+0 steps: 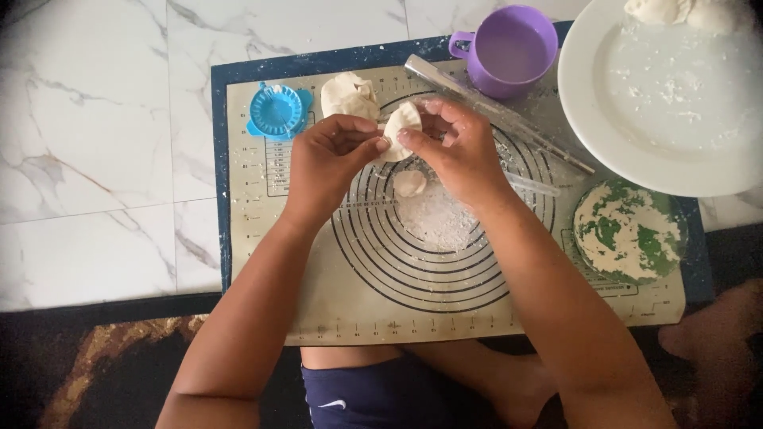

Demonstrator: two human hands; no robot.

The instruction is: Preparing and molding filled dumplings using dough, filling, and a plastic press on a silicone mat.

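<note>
Both my hands hold a folded white dumpling [400,127] above the beige baking mat [334,302]. My left hand [330,155] pinches its left edge with thumb and fingers. The right side is gripped by my right hand [457,147]. Below the hands a small round piece of dough [410,183] lies on a floured patch [437,218] inside the mat's printed circles. A lump of dough [348,95] rests just beyond my left hand.
A blue dumpling press [276,111] lies at the mat's far left. A purple mug [509,49], a clear rolling pin [497,111], a large white floured plate [660,103] and a green flour-dusted lid [628,230] sit on the right. Marble floor [95,143] lies to the left.
</note>
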